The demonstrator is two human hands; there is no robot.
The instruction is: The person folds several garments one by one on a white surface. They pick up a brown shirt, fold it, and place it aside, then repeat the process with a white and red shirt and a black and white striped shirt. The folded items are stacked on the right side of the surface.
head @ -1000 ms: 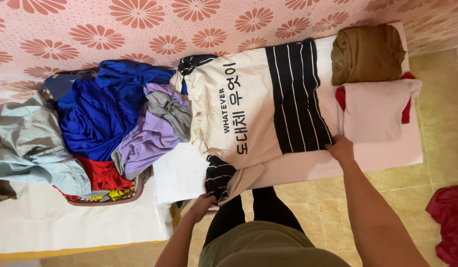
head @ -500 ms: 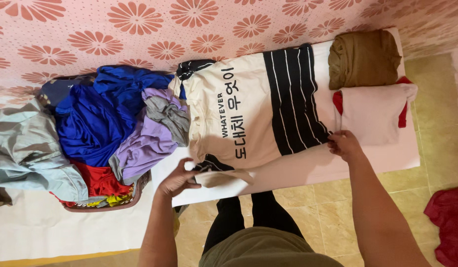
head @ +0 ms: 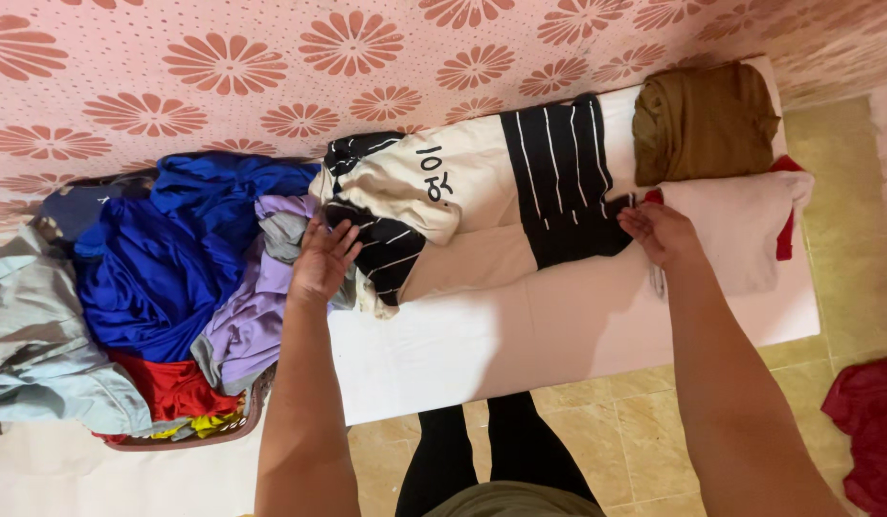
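A cream cotton shirt with black striped sleeves and a black striped band [head: 482, 206] lies across the middle of the white padded surface [head: 520, 345], partly folded, one sleeve turned in over its body. The left hand [head: 321, 260] lies flat and open on the folded striped sleeve at the shirt's end nearest the laundry heap, fingers spread, gripping nothing. The right hand [head: 662, 233] presses down on the black striped band at the shirt's other end, fingers curled at the cloth's edge; whether it pinches the fabric cannot be told. Toward the surface's far right corner sits a folded olive-brown garment [head: 704, 120], and just beside it a folded pale pink garment [head: 740, 230] over something red. At the surface's left end, a heap of loose clothes [head: 166, 287] in blue, lilac, grey and red fills a basket. A dark red cloth [head: 869, 431] lies on the tiled floor [head: 826, 316].
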